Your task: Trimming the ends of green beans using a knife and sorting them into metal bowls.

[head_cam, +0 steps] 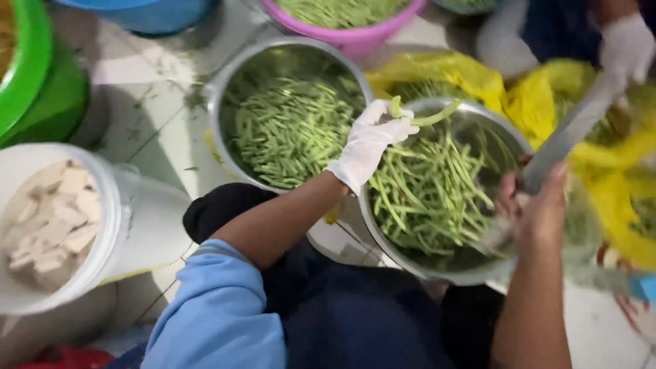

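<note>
**Bean pinched above the bowl, knife at the ready**

The left hand (369, 140), in a white glove, held one long green bean (427, 116) between narrowed fingertips (402, 126), the pod curving out past them over the far rim of the steel bowl of whole beans (478, 277). The right hand (540, 205), bare, was closed round the handle of a knife (570, 130), blade slanting up and away (motion blur hid the edge). To cut cleanly, I judged the bean needed holding near its tip, with the fingertips well back from the blade.

Beyond the gloved fingers sat a second steel bowl of cut beans (222, 82), almost touching the first. Room was tight: yellow bags (547, 89) crowded the knife side, a co-worker's gloved hand (625, 48) hovered just past the blade, and a white bucket (130, 232) stood well behind the left wrist.
</note>
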